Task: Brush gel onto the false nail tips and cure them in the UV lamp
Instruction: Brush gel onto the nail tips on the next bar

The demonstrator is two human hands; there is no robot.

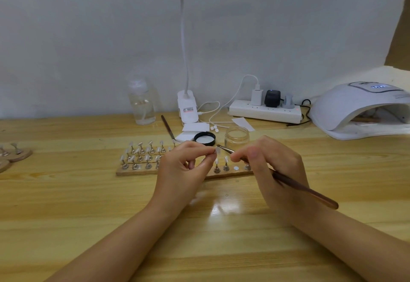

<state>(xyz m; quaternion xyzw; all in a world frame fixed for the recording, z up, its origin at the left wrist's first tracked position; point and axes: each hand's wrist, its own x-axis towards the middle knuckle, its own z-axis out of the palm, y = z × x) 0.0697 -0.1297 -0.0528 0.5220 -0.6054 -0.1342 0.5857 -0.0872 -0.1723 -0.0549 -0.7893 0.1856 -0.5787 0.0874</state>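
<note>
My left hand point(186, 166) pinches a small stand bearing a clear false nail tip point(218, 150), lifted above the wooden holder board point(133, 172). My right hand point(270, 166) grips a brown-handled gel brush point(304, 189), and its bristle end touches the held tip. Several more nail tips on metal stands point(142, 155) sit in rows on the board. An open glass gel jar point(237, 136) stands just behind my hands, its black lid point(204, 138) beside it. The white UV lamp point(359, 108) sits at the far right with its display lit.
A clear bottle point(142, 104), a white desk lamp base point(187, 106) and a power strip point(265, 111) with cables line the wall. A second brush point(166, 126) and paper slips lie behind the board. More stands on round wooden bases point(13, 155) sit at the left edge.
</note>
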